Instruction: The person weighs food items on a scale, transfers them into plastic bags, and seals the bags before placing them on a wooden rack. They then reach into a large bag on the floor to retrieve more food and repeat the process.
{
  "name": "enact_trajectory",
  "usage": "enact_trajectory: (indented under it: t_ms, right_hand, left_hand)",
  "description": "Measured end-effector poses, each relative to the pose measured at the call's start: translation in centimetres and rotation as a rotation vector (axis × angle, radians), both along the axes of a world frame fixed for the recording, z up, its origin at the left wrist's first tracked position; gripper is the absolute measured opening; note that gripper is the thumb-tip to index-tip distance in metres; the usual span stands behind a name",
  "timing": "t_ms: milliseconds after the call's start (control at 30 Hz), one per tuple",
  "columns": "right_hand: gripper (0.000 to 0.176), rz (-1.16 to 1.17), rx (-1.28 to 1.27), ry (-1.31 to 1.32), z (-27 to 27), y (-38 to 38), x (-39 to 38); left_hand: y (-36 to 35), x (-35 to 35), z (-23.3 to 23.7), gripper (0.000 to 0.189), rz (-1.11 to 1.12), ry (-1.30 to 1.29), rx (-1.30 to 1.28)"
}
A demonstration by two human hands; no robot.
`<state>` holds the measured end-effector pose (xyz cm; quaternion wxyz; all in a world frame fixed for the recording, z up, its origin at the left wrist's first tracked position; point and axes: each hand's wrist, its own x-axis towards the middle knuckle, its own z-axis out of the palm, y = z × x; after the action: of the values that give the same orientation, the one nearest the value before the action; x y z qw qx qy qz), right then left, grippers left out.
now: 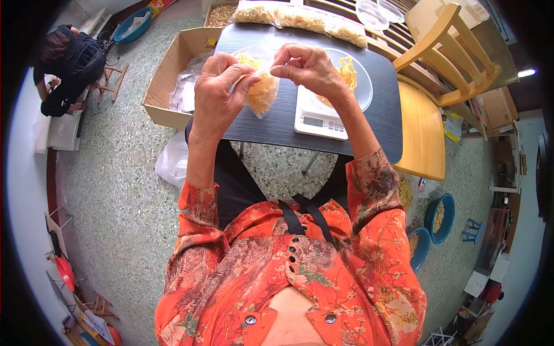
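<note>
- Bag (263, 98): over table (384, 124), below and between the hands; long axis runs toward the wearer; left hand nearer.
- Left hand (218, 86): pinching bag's edge.
- Right hand (309, 68): fingertips pinched; film between them, cannot tell.
- Scale (321, 126): right of bag.

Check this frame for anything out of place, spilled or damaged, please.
Nothing looks clearly spilled or damaged. The one untidy spot is a crumpled white plastic bag lying loose just below the cardboard box, rather than in it. The yellow pieces on the scale appear contained in their clear dish.
</note>
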<state>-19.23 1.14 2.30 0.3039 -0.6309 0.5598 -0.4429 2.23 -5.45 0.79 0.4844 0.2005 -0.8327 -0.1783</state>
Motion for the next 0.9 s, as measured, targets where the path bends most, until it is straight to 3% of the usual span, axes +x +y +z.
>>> enact_trajectory:
  t_ms: [100, 267, 333, 467, 500, 667, 833, 900]
  right_hand:
    - [0.018, 0.032, 0.109, 0.037, 1.0, 0.2, -0.2]
    - [0.018, 0.033, 0.082, 0.075, 1.4, -0.3, 0.3]
    - [0.022, 0.024, -0.200, 0.244, 1.0, -0.4, 0.2]
    - [0.031, 0.010, -0.176, 0.488, 1.8, 0.8, 0.8]
    - [0.025, 0.069, -0.319, 0.509, 1.2, 0.3, 1.0]
    - [0.019, 0.091, -0.438, 0.496, -1.0, 0.6, 1.1]
    - [0.019, 0.123, -0.303, 0.609, -0.7, 1.4, 2.1]
    - [0.027, 0.164, -0.095, 0.777, -0.4, 1.7, 2.4]
  left_hand:
    - [-0.4, 0.0, -0.2, 0.015, -0.020, -0.074, -0.051]
    - [0.1, 0.1, 0.5, 0.013, -0.001, -0.171, -0.101]
    - [0.1, 0.2, 0.4, 0.012, -0.002, -0.174, -0.106]
    - [0.7, 0.2, 0.1, 0.012, -0.011, -0.098, -0.051]
    - [0.8, 0.1, 0.1, 0.011, 0.005, -0.088, -0.058]
    - [1.5, 0.2, -1.0, 0.012, -0.047, 0.000, 0.034]
    - [1.9, 0.2, -1.7, 0.014, -0.037, 0.028, 0.070]
    - [2.2, 0.1, -1.6, 0.015, -0.052, 0.055, 0.095]
